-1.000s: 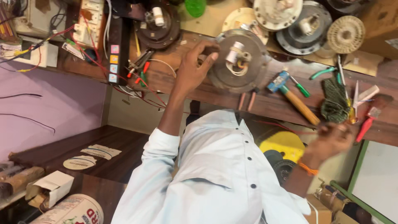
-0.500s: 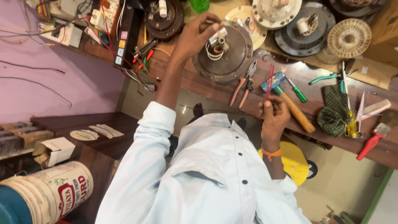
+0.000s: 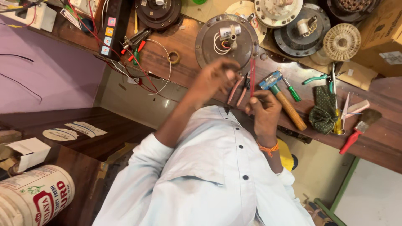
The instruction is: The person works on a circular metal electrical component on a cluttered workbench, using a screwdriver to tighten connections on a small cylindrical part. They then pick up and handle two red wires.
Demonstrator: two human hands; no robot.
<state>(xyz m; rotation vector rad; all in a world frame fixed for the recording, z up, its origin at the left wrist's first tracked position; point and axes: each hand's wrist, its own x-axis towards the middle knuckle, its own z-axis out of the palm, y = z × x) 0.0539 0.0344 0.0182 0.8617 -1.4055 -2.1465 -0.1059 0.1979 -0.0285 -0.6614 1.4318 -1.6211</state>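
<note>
My right hand point(image 3: 264, 109), with an orange band at the wrist, pinches a thin red sleeve or wire point(image 3: 252, 75) and holds it upright over the bench edge. My left hand point(image 3: 215, 78) hovers just left of it with fingers curled together; I see nothing in them. Under both hands lie pink-handled pliers point(image 3: 235, 91). Behind the left hand a round grey fan motor point(image 3: 226, 39) with white and red leads at its hub rests on the wooden bench point(image 3: 184, 71).
A blue-headed hammer point(image 3: 284, 100), green screwdriver point(image 3: 292, 91), green cloth point(image 3: 323, 109), red-handled brush point(image 3: 356, 129) and more motor parts point(image 3: 301, 29) crowd the bench. Cutters and red wires point(image 3: 134, 42) lie at left. A labelled bucket point(image 3: 35, 196) stands at lower left.
My left hand has come off the motor's hub and drawn back toward me. My right hand rose from below the bench to the pliers and now holds the red piece upright.
</note>
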